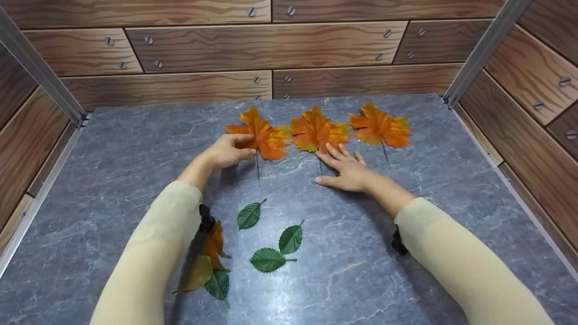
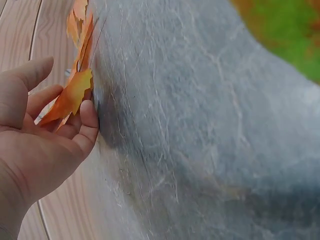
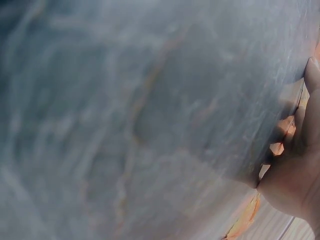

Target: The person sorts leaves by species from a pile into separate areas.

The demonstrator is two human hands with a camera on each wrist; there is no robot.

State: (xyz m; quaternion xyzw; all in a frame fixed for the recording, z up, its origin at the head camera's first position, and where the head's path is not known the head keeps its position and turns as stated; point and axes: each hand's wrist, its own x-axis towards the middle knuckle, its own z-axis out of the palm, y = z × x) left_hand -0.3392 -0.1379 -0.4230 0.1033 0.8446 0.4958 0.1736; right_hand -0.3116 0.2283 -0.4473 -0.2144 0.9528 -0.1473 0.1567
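Three orange-yellow artificial maple leaves lie in a row along the table's far part: a left leaf (image 1: 271,140), a middle leaf (image 1: 314,128) and a right leaf (image 1: 381,126), thin stems pointing toward me. At the left leaf's left edge, my left hand (image 1: 228,151) touches it with relaxed fingers. In the left wrist view, the leaf's edge (image 2: 75,95) rests against the fingers of that hand (image 2: 47,130), while the thumb stands apart. My right hand (image 1: 347,171) lies spread, fingertips on the middle leaf's lower edge. The right wrist view shows this hand (image 3: 295,170) only partly.
Nearer me on the grey marbled table (image 1: 343,280) lie three green leaves (image 1: 267,260). Beside my left sleeve is a small group with an orange leaf (image 1: 212,246), a yellowish leaf (image 1: 196,275) and another green leaf (image 1: 218,284), partly hidden. Wood-patterned walls (image 1: 266,47) enclose the table.
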